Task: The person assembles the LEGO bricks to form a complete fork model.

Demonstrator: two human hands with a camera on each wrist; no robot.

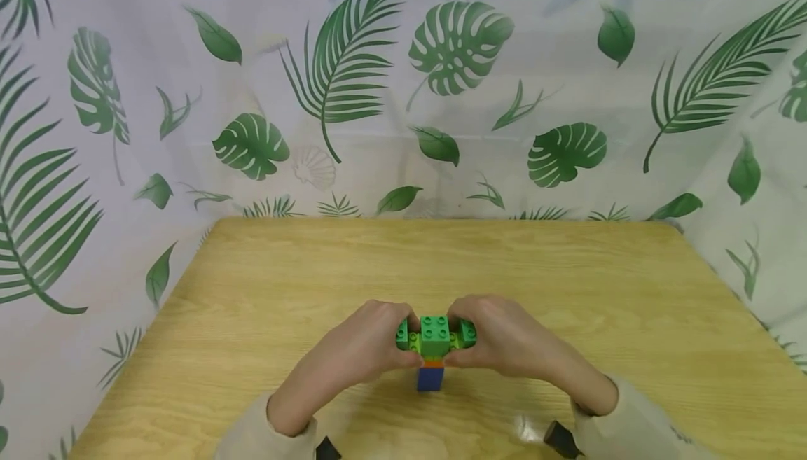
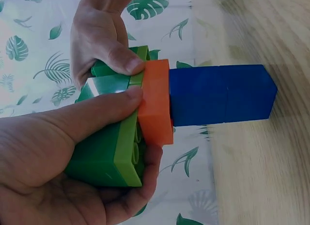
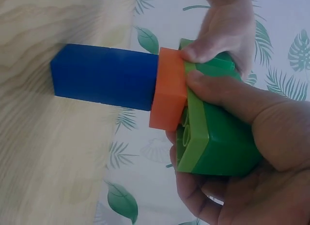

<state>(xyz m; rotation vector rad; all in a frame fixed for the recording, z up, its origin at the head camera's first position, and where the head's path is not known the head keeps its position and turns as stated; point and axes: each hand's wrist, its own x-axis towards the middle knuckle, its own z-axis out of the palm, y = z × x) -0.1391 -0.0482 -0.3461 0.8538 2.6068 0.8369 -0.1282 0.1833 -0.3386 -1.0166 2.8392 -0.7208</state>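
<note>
A tower of toy building bricks stands upright on the table in front of me. Its base is blue bricks [image 2: 223, 94], with an orange brick [image 2: 155, 104] above them. A lime green layer [image 3: 196, 142] sits over the orange, topped by darker green bricks [image 1: 435, 334] with studs. My left hand [image 1: 381, 341] grips the left side of the green top, thumb pressed near the lime layer and fingers curled underneath. From the right, my right hand [image 1: 501, 337] holds the other side the same way. Both thumbs lie close together on the near face, and the hands hide parts of the green bricks.
The wooden table [image 1: 284, 271] reaches back to a white cloth [image 1: 378, 173] printed with green leaves, which also hangs along both sides. Small dark pieces [image 1: 561, 439] show beside both sleeves at the bottom of the head view.
</note>
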